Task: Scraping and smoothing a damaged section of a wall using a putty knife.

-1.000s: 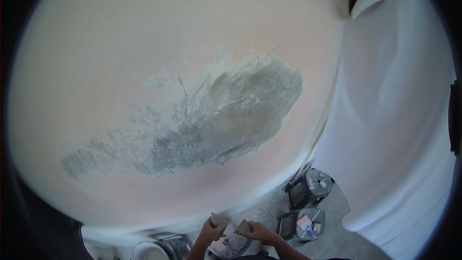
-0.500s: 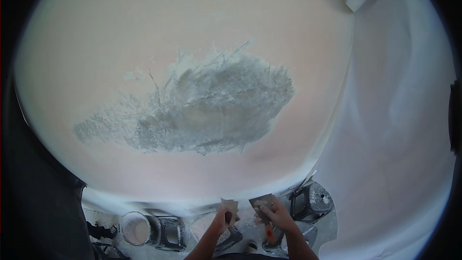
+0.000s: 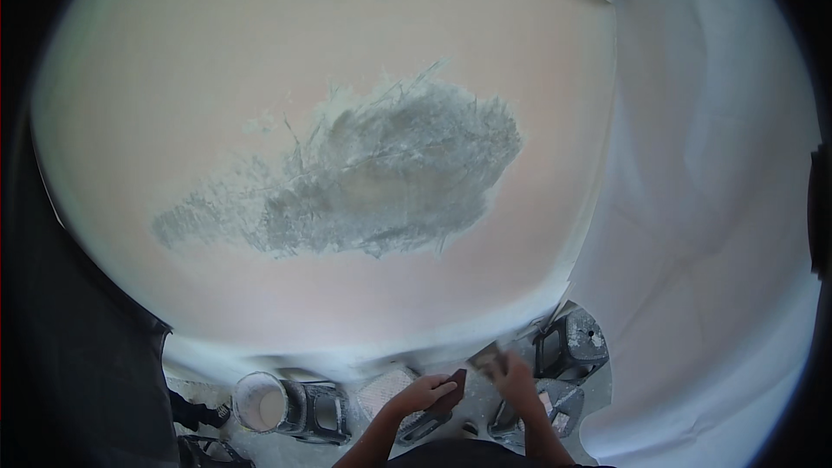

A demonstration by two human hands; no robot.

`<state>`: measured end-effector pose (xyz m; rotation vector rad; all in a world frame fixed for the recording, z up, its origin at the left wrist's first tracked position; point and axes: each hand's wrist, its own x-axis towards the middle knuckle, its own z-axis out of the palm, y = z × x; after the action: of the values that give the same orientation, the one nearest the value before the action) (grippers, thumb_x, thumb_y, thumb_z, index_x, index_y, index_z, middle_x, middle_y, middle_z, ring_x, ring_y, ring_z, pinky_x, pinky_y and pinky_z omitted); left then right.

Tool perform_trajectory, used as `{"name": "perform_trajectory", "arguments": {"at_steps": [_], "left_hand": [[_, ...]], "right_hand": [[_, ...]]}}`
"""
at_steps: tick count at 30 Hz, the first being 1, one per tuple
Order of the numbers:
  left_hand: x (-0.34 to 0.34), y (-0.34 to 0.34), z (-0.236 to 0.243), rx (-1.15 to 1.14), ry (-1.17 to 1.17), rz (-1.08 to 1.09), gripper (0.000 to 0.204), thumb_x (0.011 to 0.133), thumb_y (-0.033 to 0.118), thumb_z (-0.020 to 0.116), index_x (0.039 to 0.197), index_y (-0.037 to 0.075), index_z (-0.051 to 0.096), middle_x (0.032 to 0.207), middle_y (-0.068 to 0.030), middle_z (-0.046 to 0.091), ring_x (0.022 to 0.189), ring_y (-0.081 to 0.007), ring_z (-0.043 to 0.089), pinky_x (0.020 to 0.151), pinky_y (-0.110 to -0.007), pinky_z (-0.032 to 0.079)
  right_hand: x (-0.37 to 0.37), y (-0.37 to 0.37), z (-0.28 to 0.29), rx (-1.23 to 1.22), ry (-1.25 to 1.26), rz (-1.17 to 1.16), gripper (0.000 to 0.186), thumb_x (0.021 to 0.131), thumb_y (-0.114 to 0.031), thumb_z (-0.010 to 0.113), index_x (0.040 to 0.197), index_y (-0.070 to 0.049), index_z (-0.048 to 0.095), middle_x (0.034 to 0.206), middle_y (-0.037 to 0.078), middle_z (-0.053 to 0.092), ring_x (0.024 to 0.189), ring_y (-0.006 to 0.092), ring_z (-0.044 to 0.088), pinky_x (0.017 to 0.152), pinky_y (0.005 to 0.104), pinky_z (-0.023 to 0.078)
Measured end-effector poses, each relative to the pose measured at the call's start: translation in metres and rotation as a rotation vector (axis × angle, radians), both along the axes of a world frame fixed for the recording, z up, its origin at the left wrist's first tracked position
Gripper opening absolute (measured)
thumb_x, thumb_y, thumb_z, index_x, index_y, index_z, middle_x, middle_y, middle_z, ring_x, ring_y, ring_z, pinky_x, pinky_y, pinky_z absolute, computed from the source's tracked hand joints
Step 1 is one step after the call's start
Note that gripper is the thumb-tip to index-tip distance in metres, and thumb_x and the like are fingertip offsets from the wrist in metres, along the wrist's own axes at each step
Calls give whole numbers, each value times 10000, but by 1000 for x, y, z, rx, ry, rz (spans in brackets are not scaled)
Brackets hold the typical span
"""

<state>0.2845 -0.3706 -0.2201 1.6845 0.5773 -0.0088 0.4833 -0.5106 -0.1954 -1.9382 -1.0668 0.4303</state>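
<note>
Dark red sandpaper [image 3: 452,391], seemingly folded, is gripped by my left hand [image 3: 418,394] low in the middle of the view. My right hand [image 3: 519,381], smeared by motion, holds a putty knife [image 3: 484,359] with its flat blade pointing up and left. Its handle is mostly hidden behind the fingers. The two tools are close together but apart. Beyond both hands spreads a large pale pinkish surface [image 3: 286,26], bearing a rough grey patch [image 3: 390,182] with ragged, scratched edges. Neither tool touches that patch.
A bucket [image 3: 260,402] with pale material inside stands at the lower left, beside a dark stool [image 3: 326,412]. Another spattered stool [image 3: 582,340] is at the lower right. Pale sheeting [image 3: 693,234] hangs along the right; a dark cover [image 3: 82,347] lies at left.
My left hand has turned and moved right, showing the sandpaper's dark red side instead of its tan side. The putty knife has tilted and moved slightly right. The whole view has shifted a little.
</note>
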Motion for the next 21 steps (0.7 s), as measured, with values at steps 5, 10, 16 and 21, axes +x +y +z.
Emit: {"name": "perform_trajectory", "arguments": {"at_steps": [5,10,16,21], "left_hand": [[-47,-11,-19,-242,-209,275,350,1083,274,442,1204,-28,573,1032,-97,674,886,-173,649,814,-308,527],[-69,-33,-39,-362,-283,392,337,1091,281,426,1229,-5,538,1052,-87,632,887,-152,617,801,-297,511],[-79,-48,-32,-399,-323,306,319,1086,262,433,1244,6,540,981,-78,641,841,-147,620,770,-282,506],[-91,-43,-22,-373,-274,444,293,1078,235,438,1211,1,553,941,-78,650,818,-148,622,753,-280,504]], "right_hand": [[8,-14,32,209,92,-105,292,909,-182,737,1025,33,578,892,234,705,814,310,730,702,390,558],[-52,-14,40,99,196,226,338,878,-216,771,1032,32,601,860,217,711,841,292,735,723,392,565],[-44,-10,-37,150,63,-150,370,879,-147,761,1127,42,561,914,158,702,752,231,694,688,355,567],[-20,-5,-38,386,791,2,448,937,-93,675,1302,-9,431,898,81,627,685,169,654,623,301,547]]}}
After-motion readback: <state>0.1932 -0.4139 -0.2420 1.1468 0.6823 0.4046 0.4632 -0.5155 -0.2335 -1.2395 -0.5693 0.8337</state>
